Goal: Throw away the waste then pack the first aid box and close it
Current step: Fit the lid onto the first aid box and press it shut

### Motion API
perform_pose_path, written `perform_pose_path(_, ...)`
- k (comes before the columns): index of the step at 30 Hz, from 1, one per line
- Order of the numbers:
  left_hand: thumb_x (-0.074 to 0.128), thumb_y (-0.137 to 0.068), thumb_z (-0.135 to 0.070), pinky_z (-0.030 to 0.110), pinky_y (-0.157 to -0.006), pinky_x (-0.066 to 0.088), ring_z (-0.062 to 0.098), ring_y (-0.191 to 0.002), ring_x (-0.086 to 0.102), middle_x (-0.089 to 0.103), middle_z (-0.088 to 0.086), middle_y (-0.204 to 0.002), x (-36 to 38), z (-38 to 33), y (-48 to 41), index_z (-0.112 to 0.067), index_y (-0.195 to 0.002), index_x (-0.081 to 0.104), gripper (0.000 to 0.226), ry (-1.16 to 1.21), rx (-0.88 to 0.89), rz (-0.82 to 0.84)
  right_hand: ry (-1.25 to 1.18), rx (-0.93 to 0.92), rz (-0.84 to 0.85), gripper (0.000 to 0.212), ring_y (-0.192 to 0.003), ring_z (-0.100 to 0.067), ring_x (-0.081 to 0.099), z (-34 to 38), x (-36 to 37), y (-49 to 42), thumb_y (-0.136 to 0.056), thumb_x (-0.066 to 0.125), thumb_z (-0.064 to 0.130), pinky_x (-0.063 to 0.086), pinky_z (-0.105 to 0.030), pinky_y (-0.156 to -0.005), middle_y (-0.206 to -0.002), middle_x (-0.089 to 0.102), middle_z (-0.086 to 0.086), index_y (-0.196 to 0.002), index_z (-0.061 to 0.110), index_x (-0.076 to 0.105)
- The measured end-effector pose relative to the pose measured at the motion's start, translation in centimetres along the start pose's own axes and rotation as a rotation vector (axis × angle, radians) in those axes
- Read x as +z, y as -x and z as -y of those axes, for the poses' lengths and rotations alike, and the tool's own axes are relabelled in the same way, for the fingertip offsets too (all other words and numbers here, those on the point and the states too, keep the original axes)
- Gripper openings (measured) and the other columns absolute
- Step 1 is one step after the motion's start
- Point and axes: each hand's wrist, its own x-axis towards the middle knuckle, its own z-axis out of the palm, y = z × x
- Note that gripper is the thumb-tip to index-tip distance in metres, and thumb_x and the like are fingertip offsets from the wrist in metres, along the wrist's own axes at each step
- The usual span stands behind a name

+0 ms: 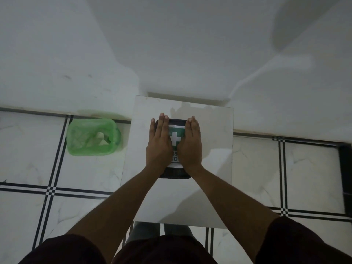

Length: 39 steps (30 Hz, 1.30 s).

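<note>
A black first aid box (175, 173) with a green label and a white cross lies closed on a small white table (213, 168). Both palms rest flat on its lid. My left hand (159, 143) covers the left half of the lid, fingers straight and together. My right hand (190, 143) covers the right half in the same way. Only the cross, part of the lettering and the box's near and far edges show between and around the hands.
A green mesh waste bin (93, 138) lined with a green bag stands on the tiled floor left of the table, with pale scraps inside. A white wall runs behind. A dark object (345, 168) sits at the right edge.
</note>
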Motion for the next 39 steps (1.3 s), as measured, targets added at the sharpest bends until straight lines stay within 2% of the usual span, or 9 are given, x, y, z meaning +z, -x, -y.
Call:
perform_pose_path(3,0.01,-0.094,-0.031,0.046,-0.121,0.016,0.025,-0.147,0.014,0.022,0.011,-0.158,0.2,0.5,-0.1,-0.005,-0.149,0.022,0.062,0.016,0.027,-0.027,-0.007,-0.003,-0.007,0.063,-0.138,-0.039,0.037,-0.1,0.1,0.0,-0.092,0.057,0.027,0.021,-0.036,-0.11,-0.145,0.043,-0.023,-0.141,-0.005,0.035)
perform_pose_path(7,0.013,-0.094,-0.03,0.039,-0.121,0.015,0.022,-0.146,0.02,0.026,0.01,-0.156,0.1,0.5,-0.5,-0.007,-0.148,0.024,0.06,0.061,0.03,-0.057,-0.017,0.0,-0.003,0.061,-0.135,-0.039,0.041,-0.1,0.2,-0.3,-0.092,0.059,0.026,0.025,-0.036,-0.109,-0.143,0.046,-0.023,-0.14,-0.005,0.037)
perform_pose_path(10,0.018,-0.096,-0.024,0.038,-0.122,0.013,0.02,-0.147,0.018,0.024,0.008,-0.157,0.3,1.0,-0.8,-0.009,-0.149,0.023,0.055,0.088,0.03,-0.046,-0.004,-0.004,0.024,0.064,-0.137,-0.038,0.038,0.0,-0.2,-0.4,-0.092,0.058,0.029,0.022,-0.035,-0.11,-0.145,0.043,-0.023,-0.141,-0.004,0.035)
perform_pose_path(13,0.021,-0.096,-0.02,0.042,-0.121,0.011,0.022,-0.147,0.016,0.024,0.012,-0.157,-0.1,0.9,-0.8,-0.004,-0.148,0.023,0.054,0.096,0.074,-0.017,-0.031,0.003,0.059,0.061,-0.144,-0.035,0.025,0.5,-0.9,-0.4,-0.096,0.04,0.03,0.019,-0.037,-0.116,-0.152,0.032,-0.022,-0.145,-0.004,0.027)
perform_pose_path(15,0.019,-0.098,-0.025,0.047,-0.12,0.009,0.023,-0.148,0.006,0.017,0.011,-0.159,-0.5,0.9,-0.6,-0.004,-0.149,0.02,0.055,0.057,0.09,0.009,-0.036,-0.007,0.089,0.059,-0.147,-0.032,0.015,0.5,-1.2,-0.3,-0.097,0.029,0.028,0.017,-0.039,-0.12,-0.157,0.023,-0.019,-0.147,-0.002,0.02)
perform_pose_path(17,0.022,-0.1,-0.031,0.052,-0.113,0.019,0.022,-0.148,-0.008,0.005,0.003,-0.162,-0.8,1.3,0.2,-0.014,-0.151,0.011,0.055,-0.022,0.046,0.028,0.01,-0.044,0.107,0.06,-0.148,-0.031,0.008,0.2,-1.5,0.0,-0.098,0.026,0.03,0.011,-0.04,-0.121,-0.159,0.016,-0.018,-0.148,0.0,0.015)
perform_pose_path(24,0.017,-0.102,-0.036,0.058,-0.116,0.012,0.015,-0.147,-0.013,-0.01,-0.003,-0.161,-0.8,2.2,4.6,-0.021,-0.151,-0.006,0.057,-0.195,-0.004,0.08,0.142,-0.166,0.125,0.06,-0.147,-0.032,0.013,-0.8,-1.8,4.2,-0.1,0.007,0.035,0.015,-0.045,-0.12,-0.157,0.02,-0.018,-0.148,0.001,0.02)
perform_pose_path(29,0.015,-0.102,-0.037,0.059,-0.115,0.009,0.016,-0.147,-0.013,-0.013,-0.005,-0.161,-0.5,2.2,4.7,-0.022,-0.15,-0.011,0.057,-0.192,-0.024,0.097,0.1,-0.14,0.128,0.056,-0.148,-0.032,0.006,-1.5,-1.2,4.9,-0.101,0.02,0.03,0.013,-0.044,-0.122,-0.159,0.016,-0.017,-0.149,0.001,0.016)
perform_pose_path(39,0.017,-0.102,-0.037,0.054,-0.117,0.007,0.015,-0.148,-0.009,-0.006,-0.006,-0.161,-0.8,2.7,6.4,-0.023,-0.152,-0.001,0.054,-0.145,0.011,0.111,0.145,-0.13,0.134,0.057,-0.148,-0.028,0.008,-1.4,-1.7,5.6,-0.101,0.013,0.036,0.009,-0.043,-0.121,-0.159,0.019,-0.014,-0.149,0.006,0.019)
